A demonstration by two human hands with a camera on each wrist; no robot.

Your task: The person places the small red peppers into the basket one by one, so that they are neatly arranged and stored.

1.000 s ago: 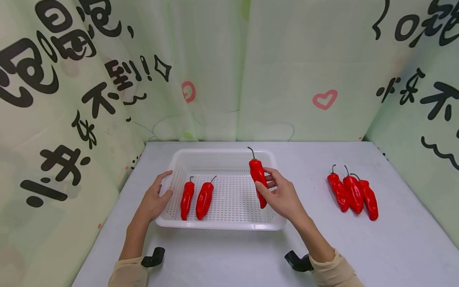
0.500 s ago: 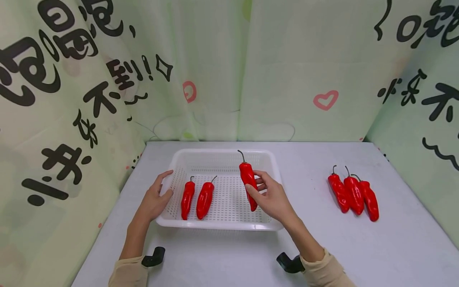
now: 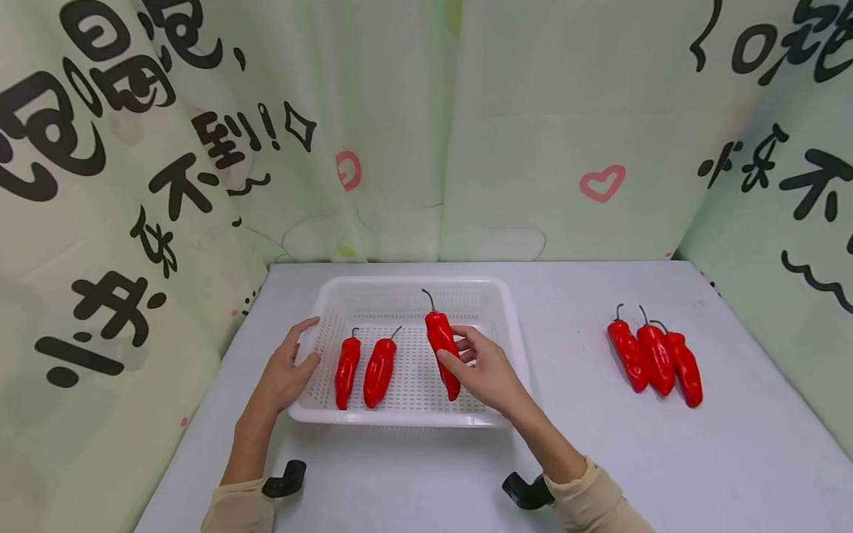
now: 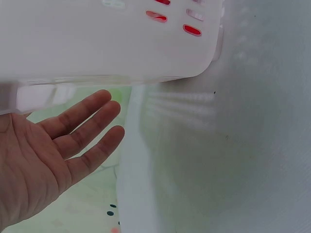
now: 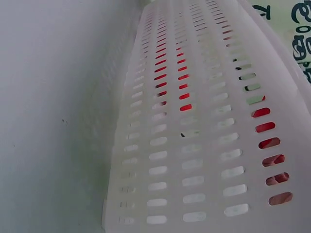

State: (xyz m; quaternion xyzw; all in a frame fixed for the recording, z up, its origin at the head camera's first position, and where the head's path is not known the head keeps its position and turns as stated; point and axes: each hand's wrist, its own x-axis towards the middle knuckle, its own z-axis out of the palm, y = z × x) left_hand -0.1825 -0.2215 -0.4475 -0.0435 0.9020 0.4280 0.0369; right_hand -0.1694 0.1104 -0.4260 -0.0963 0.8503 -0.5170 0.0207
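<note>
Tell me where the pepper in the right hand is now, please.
In the head view, the pepper appears over the basket, right of its middle and of two lying peppers, held by the right hand.

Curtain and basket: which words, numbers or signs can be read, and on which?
"!", left: curtain.
"不", seemingly, left: curtain.
Red heart, back: curtain.
Black star, left: curtain.
Other black characters, curtain: too stylized or slanted to read surely.
Another red mark, curtain: unclear.
Basket: none visible.
</note>
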